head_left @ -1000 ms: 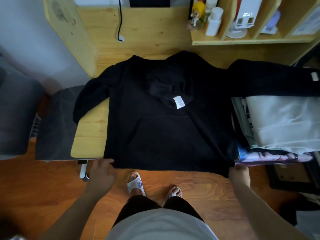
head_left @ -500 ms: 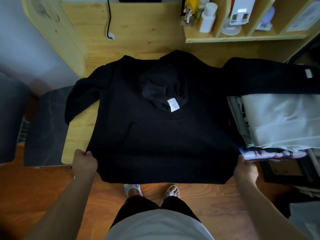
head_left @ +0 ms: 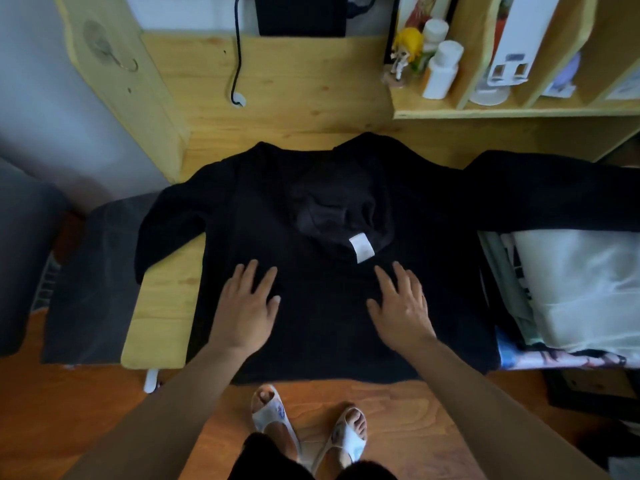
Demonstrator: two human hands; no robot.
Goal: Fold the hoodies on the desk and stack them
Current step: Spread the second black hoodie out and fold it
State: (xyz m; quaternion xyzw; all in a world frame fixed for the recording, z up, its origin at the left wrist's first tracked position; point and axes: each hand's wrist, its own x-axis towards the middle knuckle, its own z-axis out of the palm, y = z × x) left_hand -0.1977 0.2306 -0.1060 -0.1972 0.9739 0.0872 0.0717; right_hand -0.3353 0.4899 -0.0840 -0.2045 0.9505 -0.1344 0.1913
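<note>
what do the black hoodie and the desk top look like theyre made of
Black hoodie: looks like soft matte knit, maybe cotton fleece; it drapes limply and shows no shine. The exact fibre cannot be told.
Desk top: pale wood, probably pine board, with visible grain, knots and a smooth light finish.

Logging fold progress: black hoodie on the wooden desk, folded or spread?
Spread: black hoodie lies flat, both sleeves out sideways, left hand and right hand flat on it.

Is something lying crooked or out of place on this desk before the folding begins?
The black hoodie does not lie wholly flat: one sleeve droops over the desk edge, the other drapes across the pale folded pile. The hem overhangs the near edge. Both hands, left and right, press flat.
</note>
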